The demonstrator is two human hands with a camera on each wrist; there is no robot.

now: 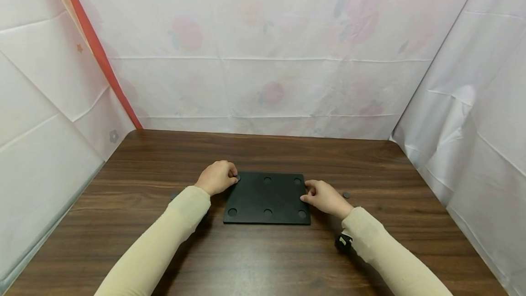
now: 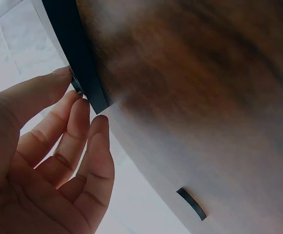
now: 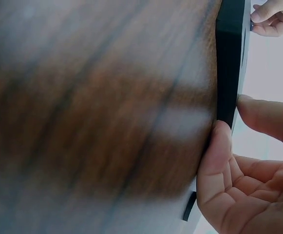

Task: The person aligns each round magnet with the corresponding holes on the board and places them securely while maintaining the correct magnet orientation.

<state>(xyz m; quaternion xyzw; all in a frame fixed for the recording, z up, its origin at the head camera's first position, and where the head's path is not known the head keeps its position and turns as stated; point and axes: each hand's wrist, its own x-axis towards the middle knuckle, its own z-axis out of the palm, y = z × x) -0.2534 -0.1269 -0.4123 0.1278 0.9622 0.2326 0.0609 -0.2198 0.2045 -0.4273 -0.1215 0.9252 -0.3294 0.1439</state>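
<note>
A flat black board (image 1: pixel 267 195) with several round recesses lies on the wooden table. At its far left corner my left hand (image 1: pixel 217 178) pinches a small dark disc (image 1: pixel 238 177) between thumb and fingers, right at the corner recess. The left wrist view shows this disc (image 2: pixel 76 84) on edge against the board's upper face. My right hand (image 1: pixel 324 196) grips the board's right edge, thumb on the top face and a finger against the side, as the right wrist view also shows.
One dark disc (image 1: pixel 346 194) rests on the table right of my right hand. Another disc (image 1: pixel 174 195) lies to the left, partly hidden by my left sleeve. White patterned cloth (image 1: pixel 267 58) hangs behind the table (image 1: pixel 263 259) and along both sides.
</note>
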